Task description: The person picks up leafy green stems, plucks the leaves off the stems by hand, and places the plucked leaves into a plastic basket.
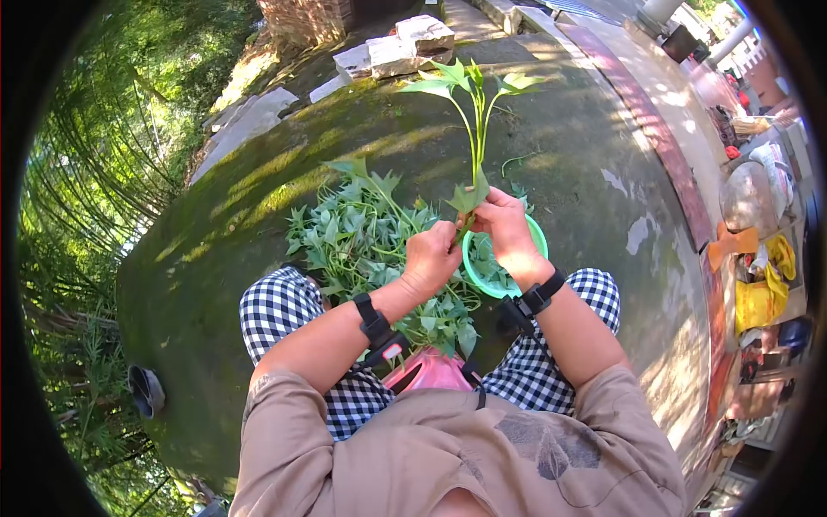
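Observation:
A long leafy green stem (476, 129) stands upright between my hands, its leaves spread at the top. My left hand (432, 257) is closed on the stem's lower part. My right hand (506, 229) pinches the same stem just above and to the right, beside a hanging leaf. Below my right hand is a light green round basket (540, 237) with leaves in it, partly hidden by the hand and wrist. A large pile of leafy greens (362, 226) lies on the ground beside and below my left hand.
Pale stone blocks (398, 53) lie at the far edge of the mossy concrete ground (594, 172). A dark container (146, 391) stands at the left. Yellow bags (761, 293) and other items line the right side. Pink plastic (424, 370) shows between my knees.

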Tool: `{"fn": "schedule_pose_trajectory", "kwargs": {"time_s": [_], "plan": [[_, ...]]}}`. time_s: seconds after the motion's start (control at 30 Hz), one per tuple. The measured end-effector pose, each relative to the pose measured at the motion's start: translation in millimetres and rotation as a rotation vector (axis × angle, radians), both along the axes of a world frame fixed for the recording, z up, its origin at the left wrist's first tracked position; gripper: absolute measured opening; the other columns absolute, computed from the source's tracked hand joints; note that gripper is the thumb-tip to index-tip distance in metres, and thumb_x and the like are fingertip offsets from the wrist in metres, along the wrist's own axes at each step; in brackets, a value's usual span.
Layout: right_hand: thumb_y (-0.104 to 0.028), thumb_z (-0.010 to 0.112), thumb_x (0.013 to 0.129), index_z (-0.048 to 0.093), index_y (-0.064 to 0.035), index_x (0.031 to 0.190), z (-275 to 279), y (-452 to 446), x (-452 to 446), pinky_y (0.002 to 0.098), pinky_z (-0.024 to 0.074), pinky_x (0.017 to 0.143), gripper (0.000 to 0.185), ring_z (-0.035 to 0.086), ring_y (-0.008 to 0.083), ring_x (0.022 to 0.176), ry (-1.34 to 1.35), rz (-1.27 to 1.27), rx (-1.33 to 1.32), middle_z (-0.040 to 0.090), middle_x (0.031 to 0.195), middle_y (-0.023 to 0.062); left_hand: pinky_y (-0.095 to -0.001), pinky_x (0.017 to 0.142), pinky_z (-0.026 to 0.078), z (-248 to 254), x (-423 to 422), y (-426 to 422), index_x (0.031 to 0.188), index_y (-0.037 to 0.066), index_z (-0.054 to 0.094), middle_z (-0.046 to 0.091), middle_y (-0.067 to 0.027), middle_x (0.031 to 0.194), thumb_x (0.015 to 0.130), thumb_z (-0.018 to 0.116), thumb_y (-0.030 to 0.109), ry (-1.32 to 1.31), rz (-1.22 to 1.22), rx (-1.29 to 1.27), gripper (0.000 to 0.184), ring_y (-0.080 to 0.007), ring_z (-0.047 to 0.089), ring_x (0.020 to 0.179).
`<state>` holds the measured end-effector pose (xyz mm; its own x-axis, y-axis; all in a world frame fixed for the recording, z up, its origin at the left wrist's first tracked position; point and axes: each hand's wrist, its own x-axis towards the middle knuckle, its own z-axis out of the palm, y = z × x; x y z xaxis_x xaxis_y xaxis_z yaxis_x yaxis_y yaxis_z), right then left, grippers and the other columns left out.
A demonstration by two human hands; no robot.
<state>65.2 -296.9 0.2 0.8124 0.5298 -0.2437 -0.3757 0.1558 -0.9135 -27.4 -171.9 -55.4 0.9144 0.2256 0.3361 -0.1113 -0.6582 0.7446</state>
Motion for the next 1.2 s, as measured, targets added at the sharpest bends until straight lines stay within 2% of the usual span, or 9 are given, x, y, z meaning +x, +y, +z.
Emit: {"fn": "schedule_pose_trajectory", "kwargs": {"time_s": [0.27,0.37,0.57,0.67,0.87,0.97,1.07,1.1,1.2], "plan": [[-0.017,0.057,0.096,0.066,-0.0037,0.109,-11,5,14,0.0266,0.0484,0.076,0.021,0.062,0.0098,0.083,0.043,0.063,0.043,0.068,0.089,0.0017,-0.0424,0.053,0.044,-10,14,8,0.071,0.005,0.052,0.057,-0.0146,0.066,0.069,0.069,0.009,0.024,0.073,0.018,0.017,-0.0358,0.057,0.059],[-0.016,0.057,0.096,0.066,-0.0027,0.111,-14,2,19,0.0311,0.0502,0.08,0.022,0.065,0.0134,0.087,-0.028,0.127,0.05,0.069,0.095,0.0036,-0.0391,0.052,0.043,-6,14,10,0.069,0.003,0.055,0.059,-0.0136,0.064,0.069,0.073,0.011,0.085,0.067,-0.062,0.019,-0.0294,0.058,0.054],[-0.014,0.057,0.096,0.066,0.0009,0.11,-11,-1,23,0.0313,0.0503,0.081,0.022,0.065,0.0161,0.09,-0.116,0.124,0.024,0.069,0.096,0.0082,-0.0273,0.048,0.043,-24,20,23,0.076,0.004,0.059,0.061,-0.0022,0.063,0.074,0.075,0.009,0.292,0.014,-0.753,0.017,-0.0106,0.056,0.054],[-0.012,0.057,0.096,0.066,0.001,0.11,-10,-5,25,0.0314,0.0505,0.081,0.022,0.066,0.017,0.091,-0.166,0.141,-0.002,0.07,0.097,0.0094,-0.0233,0.047,0.043,-15,18,28,0.084,0.004,0.061,0.062,-0.0023,0.068,0.078,0.074,0.008,0.393,0.039,-0.839,0.015,-0.0093,0.055,0.054],[-0.012,0.06,0.093,0.068,0.0001,0.107,-13,-7,24,0.0299,0.0501,0.081,0.02,0.065,0.0172,0.092,-0.23,0.103,0.069,0.07,0.097,0.0107,-0.0248,0.043,0.044,-2,18,40,0.089,-0.001,0.063,0.062,-0.0049,0.073,0.077,0.068,0.004,0.529,0.125,-0.916,0.014,-0.0109,0.054,0.049],[-0.011,0.062,0.091,0.068,-0.0002,0.106,-20,-13,31,0.0286,0.0501,0.079,0.02,0.065,0.0165,0.09,-0.274,0.101,0.015,0.07,0.095,0.0103,-0.0247,0.037,0.041,-3,19,53,0.093,-0.002,0.063,0.062,-0.0062,0.071,0.079,0.063,0.006,0.484,0.106,-1.0,0.016,-0.0125,0.054,0.044],[-0.006,0.06,0.091,0.067,-0.0002,0.114,1,-16,27,0.0245,0.0482,0.085,0.025,0.064,0.0119,0.089,-0.35,0.11,-0.108,0.07,0.099,0.0051,-0.0246,0.036,0.039,0,24,71,0.094,0.0,0.061,0.062,-0.0077,0.07,0.083,0.059,0.011,0.404,0.174,-1.062,0.016,-0.0132,0.054,0.043],[-0.011,0.061,0.092,0.068,-0.0004,0.111,-14,-17,32,0.0228,0.0486,0.077,0.023,0.063,0.0097,0.079,-0.211,0.076,-0.048,0.068,0.09,0.0025,-0.0247,0.036,0.039,12,25,77,0.094,0.0,0.061,0.062,-0.0077,0.069,0.084,0.058,0.012,0.34,0.229,-1.106,0.016,-0.0131,0.053,0.043],[-0.016,0.062,0.092,0.069,-0.0007,0.106,-16,-20,36,0.0219,0.0475,0.069,0.022,0.059,0.0069,0.072,-0.167,-0.008,-0.188,0.065,0.081,-0.0006,-0.0248,0.036,0.038,41,30,99,0.095,0.001,0.057,0.061,-0.0068,0.067,0.086,0.057,0.014,0.16,0.458,-1.113,0.015,-0.0138,0.054,0.043]]}}
